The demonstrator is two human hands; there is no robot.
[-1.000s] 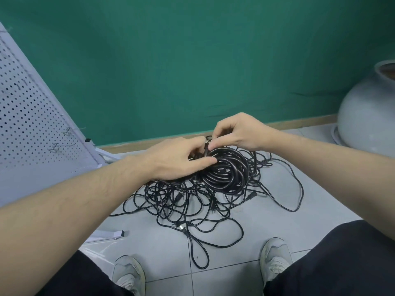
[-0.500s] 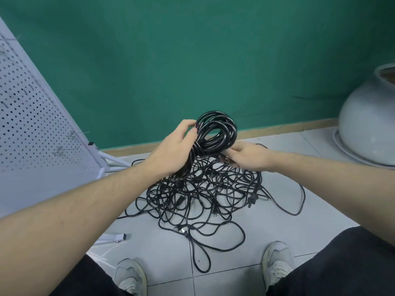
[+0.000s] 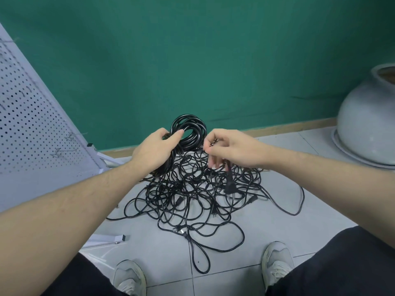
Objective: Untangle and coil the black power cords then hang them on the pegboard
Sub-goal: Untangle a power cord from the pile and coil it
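Coil upright, opening facing the viewer, gripped by left hand; right hand pinches plug hanging toward 6 o'clock.

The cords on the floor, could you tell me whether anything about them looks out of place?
Yes: apart from the coil gripped by the left hand, the black cords lie in a knotted heap on the tiles, plugs scattered through it.

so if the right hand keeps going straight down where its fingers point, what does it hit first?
Probably the tangled cord pile on the floor, right under the right hand; the plug dangling from its grip would land first. Depth is unclear.
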